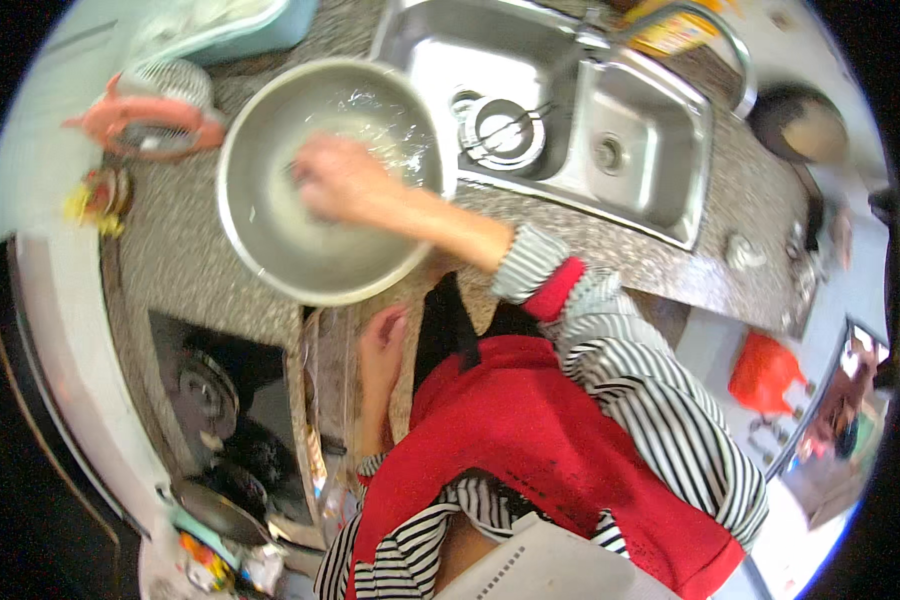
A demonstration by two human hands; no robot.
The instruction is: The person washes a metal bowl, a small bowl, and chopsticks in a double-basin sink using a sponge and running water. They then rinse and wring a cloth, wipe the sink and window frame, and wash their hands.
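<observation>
My right hand (pixel 337 180) reaches into a large stainless steel bowl (pixel 244 251) on the counter. Its fingers look bent and are blurred, so I cannot make out whether they hold anything. Pale, cloudy liquid (pixel 322 247) lies in the bowl, with bright ripples on the far right side. My left hand (pixel 386 334) hangs low by the counter's front edge, just below the bowl's rim and apart from it. Its fingers are loosely curled, and nothing can be seen in them.
Right of the bowl, a double-basin steel sink (pixel 645 165) holds a round metal pot (pixel 502 135); a curved faucet (pixel 742 67) rises behind. A pink fan (pixel 146 124) stands left. A black cooktop (pixel 232 405) with a pan (pixel 221 510) lies lower left. A red stool (pixel 769 375) is at right.
</observation>
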